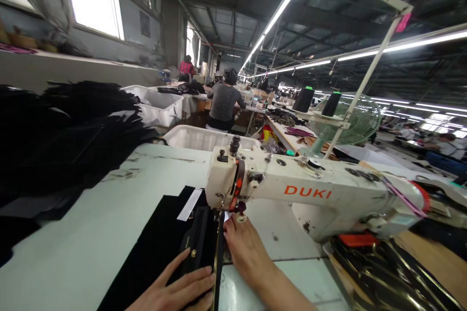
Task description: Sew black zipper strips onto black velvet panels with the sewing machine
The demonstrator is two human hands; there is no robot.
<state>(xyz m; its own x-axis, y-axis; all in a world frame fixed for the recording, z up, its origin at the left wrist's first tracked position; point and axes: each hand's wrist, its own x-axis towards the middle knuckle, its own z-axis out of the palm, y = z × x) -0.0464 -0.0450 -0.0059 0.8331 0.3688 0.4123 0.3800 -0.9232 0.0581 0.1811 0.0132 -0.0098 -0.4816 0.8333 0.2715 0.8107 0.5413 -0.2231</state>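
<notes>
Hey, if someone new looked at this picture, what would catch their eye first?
Probably the off-white sewing machine, its orange DUKI lettering standing out right of centre. Next, below the machine's head, the left hand spread on a black workpiece and the right hand near its right edge. Then the big heap of black pieces at left.

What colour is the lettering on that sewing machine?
The DUKI lettering on the off-white sewing machine is orange-red, seen best in the head view.
</notes>
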